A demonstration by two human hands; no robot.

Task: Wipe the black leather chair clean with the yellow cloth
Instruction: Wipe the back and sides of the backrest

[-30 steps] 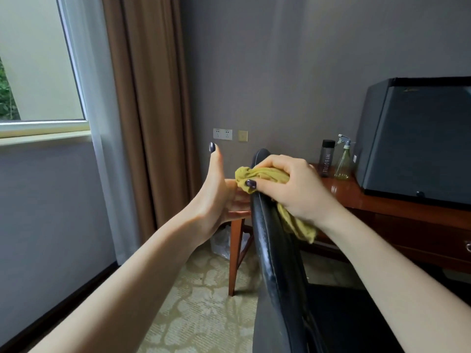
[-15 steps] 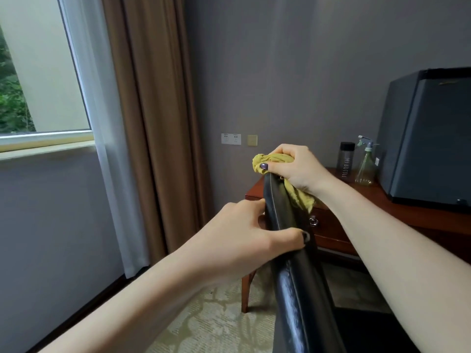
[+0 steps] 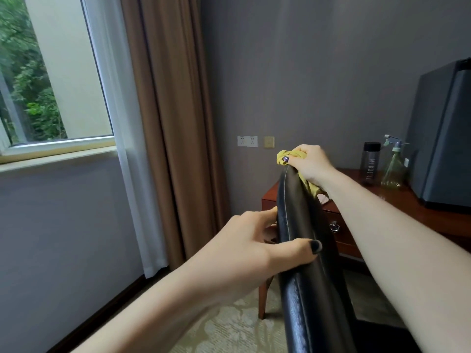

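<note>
The brown curtain hangs well beyond the left hand, on its far left side, with the window further left again. The black leather chair runs from the bottom of the view up between both hands, showing the narrow top edge of its back. A dark cabinet stands on the wooden table, well to the right of the right hand.

The left hand grips the chair back at its middle: the thumb lies across the top edge and the fingers curl round the left face. The right hand is closed round the yellow cloth and holds it against the far top corner of the chair back. The cloth is bunched in front of the fingers, and a tail of it hangs under the wrist, down the right face of the chair.

To the right of the right hand, a dark bottle and a green spray bottle stand side by side on the table, just beside the cabinet.
</note>
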